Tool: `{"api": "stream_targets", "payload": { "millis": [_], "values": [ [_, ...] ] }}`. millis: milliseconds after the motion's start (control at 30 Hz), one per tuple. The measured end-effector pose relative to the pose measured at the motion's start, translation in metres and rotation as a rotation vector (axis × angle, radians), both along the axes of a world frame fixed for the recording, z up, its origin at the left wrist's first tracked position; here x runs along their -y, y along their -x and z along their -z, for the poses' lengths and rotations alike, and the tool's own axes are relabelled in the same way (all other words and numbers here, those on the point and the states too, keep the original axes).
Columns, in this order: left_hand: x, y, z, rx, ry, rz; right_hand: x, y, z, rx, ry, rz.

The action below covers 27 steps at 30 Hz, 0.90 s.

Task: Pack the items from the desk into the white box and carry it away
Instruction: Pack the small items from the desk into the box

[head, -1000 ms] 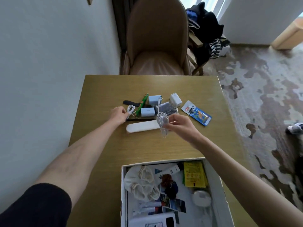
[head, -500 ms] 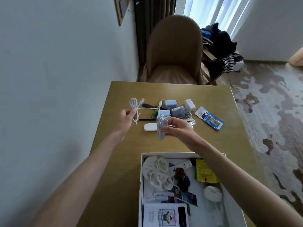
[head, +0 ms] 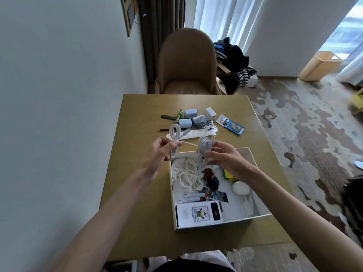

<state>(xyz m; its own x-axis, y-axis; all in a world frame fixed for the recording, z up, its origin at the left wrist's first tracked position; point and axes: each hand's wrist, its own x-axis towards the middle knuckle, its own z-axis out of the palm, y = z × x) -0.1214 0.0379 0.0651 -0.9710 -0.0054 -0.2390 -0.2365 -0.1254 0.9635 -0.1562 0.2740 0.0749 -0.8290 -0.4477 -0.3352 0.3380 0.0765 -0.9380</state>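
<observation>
At the white box (head: 225,222) rim, left hand (head: 159,149) and right hand (head: 223,157) pinch cable coils (head: 204,152).

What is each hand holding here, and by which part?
Left hand pinches one looped white cable at mid-length; right hand pinches another coiled white cable bundle at its side.

Forearms outstretched, left hand (head: 157,152) and right hand (head: 224,156) near together (fingers (head: 215,149) pinching)

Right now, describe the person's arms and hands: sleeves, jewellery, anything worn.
Two bare hands: the left hand and right hand show no gloves, rings or watch. The left forearm and right forearm are uncovered along their whole visible length; no sleeve shows.
</observation>
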Motion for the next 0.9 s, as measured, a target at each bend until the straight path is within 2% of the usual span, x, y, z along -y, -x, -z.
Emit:
{"api": "stream_targets", "payload": {
  "millis": [133,333,433,533,633,733,833,900],
  "values": [
    [-0.011,-0.018,0.004,-0.048,0.112,-0.023,-0.022,-0.022,-0.001,-0.091,-0.210,-0.178],
    [-0.028,-0.036,0.009,-0.169,0.479,-0.136,-0.019,-0.036,0.025,-0.372,-0.686,-0.409],
    [-0.031,-0.045,0.009,-0.194,0.559,-0.203,-0.003,-0.042,0.043,-0.466,-0.789,-0.518],
    [-0.037,-0.052,0.009,-0.194,0.658,-0.222,0.014,-0.053,0.065,-0.642,-0.879,-0.580],
    [-0.047,-0.060,0.009,-0.186,0.732,-0.237,0.020,-0.064,0.080,-0.781,-0.864,-0.551],
    [-0.055,-0.068,0.007,-0.212,0.821,-0.211,0.009,-0.062,0.080,-0.807,-0.751,-0.496],
    [-0.064,-0.071,0.006,-0.232,0.847,-0.183,-0.018,-0.051,0.070,-0.701,-0.657,-0.400],
    [-0.073,-0.070,0.006,-0.255,0.857,-0.155,-0.043,-0.041,0.064,-0.546,-0.606,-0.290]
  ]
}}
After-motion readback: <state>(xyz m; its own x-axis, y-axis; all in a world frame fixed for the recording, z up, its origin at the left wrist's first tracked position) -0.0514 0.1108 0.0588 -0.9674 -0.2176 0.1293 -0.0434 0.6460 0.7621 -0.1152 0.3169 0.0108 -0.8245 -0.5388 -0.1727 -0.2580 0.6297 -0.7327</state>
